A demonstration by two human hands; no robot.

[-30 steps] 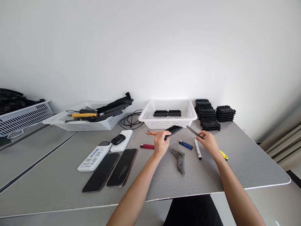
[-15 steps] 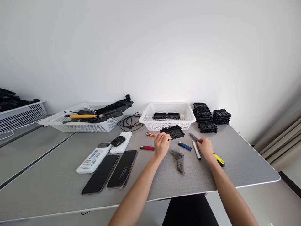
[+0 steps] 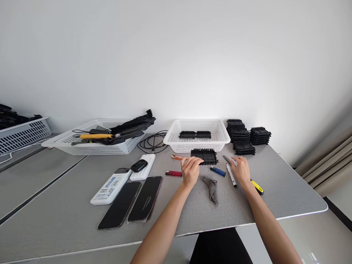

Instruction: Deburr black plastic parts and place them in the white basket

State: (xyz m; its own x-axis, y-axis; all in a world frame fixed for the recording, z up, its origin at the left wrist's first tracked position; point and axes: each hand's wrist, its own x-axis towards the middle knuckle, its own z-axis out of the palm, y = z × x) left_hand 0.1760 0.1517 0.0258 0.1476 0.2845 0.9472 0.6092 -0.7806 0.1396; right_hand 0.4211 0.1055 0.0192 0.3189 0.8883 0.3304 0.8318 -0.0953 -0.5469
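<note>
L hand (image 3: 190, 169) grips black tray (image 3: 205, 156); R hand (image 3: 241, 169) on table.

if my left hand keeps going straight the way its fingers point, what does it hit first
The black plastic piece: the left hand already has its fingertips at its near edge. Beyond that stands the white basket.

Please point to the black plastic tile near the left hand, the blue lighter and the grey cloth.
black plastic tile (image 3: 205, 156), head view, middle of its top face.
blue lighter (image 3: 218, 171), head view, middle of its body.
grey cloth (image 3: 211, 185), head view, centre of the crumpled fabric.
</note>
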